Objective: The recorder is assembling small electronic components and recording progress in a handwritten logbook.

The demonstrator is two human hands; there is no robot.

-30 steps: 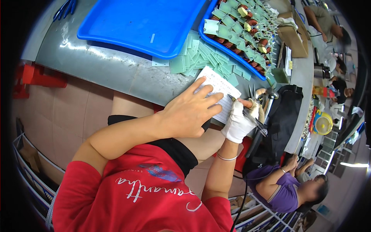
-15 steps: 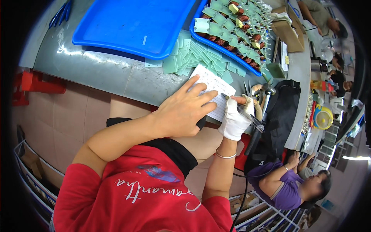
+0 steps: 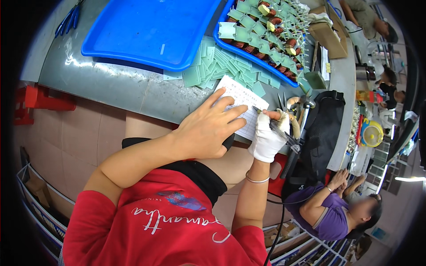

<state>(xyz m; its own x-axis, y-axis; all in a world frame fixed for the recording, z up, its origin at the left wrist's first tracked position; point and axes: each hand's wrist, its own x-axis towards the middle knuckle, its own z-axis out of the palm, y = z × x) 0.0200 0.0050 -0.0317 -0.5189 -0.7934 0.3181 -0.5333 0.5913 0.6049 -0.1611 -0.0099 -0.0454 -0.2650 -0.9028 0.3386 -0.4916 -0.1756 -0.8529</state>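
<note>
A ruled white sheet of paper [image 3: 242, 94] with writing on it lies at the near edge of the metal table. My bare left hand [image 3: 212, 123] rests on its left part, fingers spread and flat. On the right side of the sheet, my right hand [image 3: 267, 137], in a white glove with bare fingertips showing, is closed around a pen [image 3: 290, 142]. The pen's dark tip points at the paper; much of its barrel is hidden by the fingers. Green flat plates [image 3: 222, 66] lie in a loose pile just beyond the sheet.
A large blue tray [image 3: 133, 33] sits at the far left. Another blue tray [image 3: 255, 57] holds copper-wound coils [image 3: 275, 23] on green plates. A hammer [image 3: 306, 104] and black bag [image 3: 326, 128] are at right. Blue-handled pliers [image 3: 70, 20] lie far left. A person in purple [image 3: 328, 217] sits at right.
My left hand stays flat on the paper. The right hand with the pen has barely shifted, and the whole view has moved slightly. The seated person's hands have moved a little.
</note>
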